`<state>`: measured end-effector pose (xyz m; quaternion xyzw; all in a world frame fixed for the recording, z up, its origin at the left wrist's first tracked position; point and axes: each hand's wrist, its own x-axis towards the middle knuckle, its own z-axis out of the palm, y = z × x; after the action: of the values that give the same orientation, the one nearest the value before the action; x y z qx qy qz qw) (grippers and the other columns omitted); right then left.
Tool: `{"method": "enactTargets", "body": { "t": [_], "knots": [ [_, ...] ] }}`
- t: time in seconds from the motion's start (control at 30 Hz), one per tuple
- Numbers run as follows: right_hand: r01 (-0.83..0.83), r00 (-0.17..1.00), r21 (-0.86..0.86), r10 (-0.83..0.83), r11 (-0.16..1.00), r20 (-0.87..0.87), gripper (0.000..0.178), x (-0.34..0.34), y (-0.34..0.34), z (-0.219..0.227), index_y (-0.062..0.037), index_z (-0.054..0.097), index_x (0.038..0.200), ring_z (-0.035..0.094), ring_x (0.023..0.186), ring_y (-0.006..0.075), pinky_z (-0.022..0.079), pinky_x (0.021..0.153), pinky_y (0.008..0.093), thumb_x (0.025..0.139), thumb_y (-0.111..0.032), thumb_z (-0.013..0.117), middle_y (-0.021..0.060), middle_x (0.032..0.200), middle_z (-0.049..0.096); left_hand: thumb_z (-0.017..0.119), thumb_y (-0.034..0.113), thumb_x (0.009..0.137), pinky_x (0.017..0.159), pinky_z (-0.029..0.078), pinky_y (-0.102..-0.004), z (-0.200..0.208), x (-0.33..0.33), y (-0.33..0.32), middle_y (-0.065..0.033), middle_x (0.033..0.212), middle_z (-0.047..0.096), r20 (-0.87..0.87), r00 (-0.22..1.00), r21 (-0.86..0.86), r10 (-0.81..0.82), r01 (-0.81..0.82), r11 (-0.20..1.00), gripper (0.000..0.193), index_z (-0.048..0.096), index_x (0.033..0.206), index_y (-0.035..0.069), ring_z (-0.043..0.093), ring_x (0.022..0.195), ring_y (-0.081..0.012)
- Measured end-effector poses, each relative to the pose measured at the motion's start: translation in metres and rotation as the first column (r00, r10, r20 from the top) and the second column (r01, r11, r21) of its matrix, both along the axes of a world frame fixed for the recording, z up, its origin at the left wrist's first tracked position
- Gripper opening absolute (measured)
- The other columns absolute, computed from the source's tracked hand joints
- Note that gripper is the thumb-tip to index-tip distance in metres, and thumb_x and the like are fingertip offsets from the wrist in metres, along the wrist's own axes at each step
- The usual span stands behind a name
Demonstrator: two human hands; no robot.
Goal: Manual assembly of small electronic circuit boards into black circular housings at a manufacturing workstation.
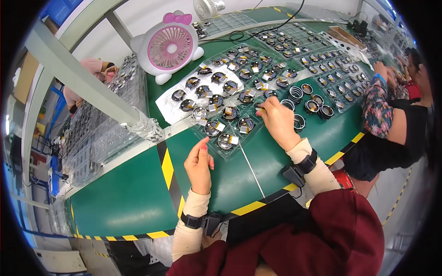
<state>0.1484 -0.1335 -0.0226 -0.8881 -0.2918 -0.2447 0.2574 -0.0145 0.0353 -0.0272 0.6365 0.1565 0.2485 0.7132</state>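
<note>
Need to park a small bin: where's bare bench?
Bare: green bench left of the diagonal striped tape, back to the white rail; between left hand and right hand, nearer than the closest clear tray; and right, between black rings and striped front edge. Crowded: beyond, with trays of round parts and a fan.

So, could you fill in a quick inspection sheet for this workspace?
Surface: green tabletop, edged with black-and-yellow striped tape.
Work items: round black parts in the nearest clear tray; black rings to its right.
Clutter: pink-and-white fan beyond the tray.
Left hand: loosely curled near the tray; nothing seen in it.
Right hand: bunched at the tray's right side; grip unclear.
Cables: black cable across the table's far side.
Surroundings: floral-sleeved person at right, pink-sleeved person at left.
</note>
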Motion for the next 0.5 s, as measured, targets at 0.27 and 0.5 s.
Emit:
{"method": "enactTargets", "body": {
  "t": [0.27,0.5],
  "knots": [
    [0.089,0.996,0.093,-0.087,0.992,-0.018,0.019,-0.013,-0.044,0.03,-0.0069,0.062,0.085,0.057,0.064,0.027,0.045,0.055,0.0349,0.07,-0.016,0.065,0.005,0.085,0.056,0.043,0.013,0.09,0.043,0.034,-0.0179,-0.002,0.001,0.001,0.0003,0.059,0.045,0.065,0.998,-0.132,0.0,0.009,0.991,0.032,0.043,0.12,0.002,0.041,0.048,-0.0059],
    [0.016,0.993,-0.113,-0.029,0.993,-0.112,0.017,-0.028,-0.088,0.014,-0.0059,0.062,0.085,0.057,0.067,0.0279,0.045,0.058,0.0366,0.069,-0.011,0.065,0.0075,0.085,0.054,0.043,0.012,0.09,0.046,0.039,-0.0187,-0.003,0.004,-0.003,-0.0064,0.075,0.055,0.043,0.998,-0.046,-0.044,0.046,0.998,0.033,0.04,0.122,0.003,0.048,0.052,-0.0084]
  ]
}}
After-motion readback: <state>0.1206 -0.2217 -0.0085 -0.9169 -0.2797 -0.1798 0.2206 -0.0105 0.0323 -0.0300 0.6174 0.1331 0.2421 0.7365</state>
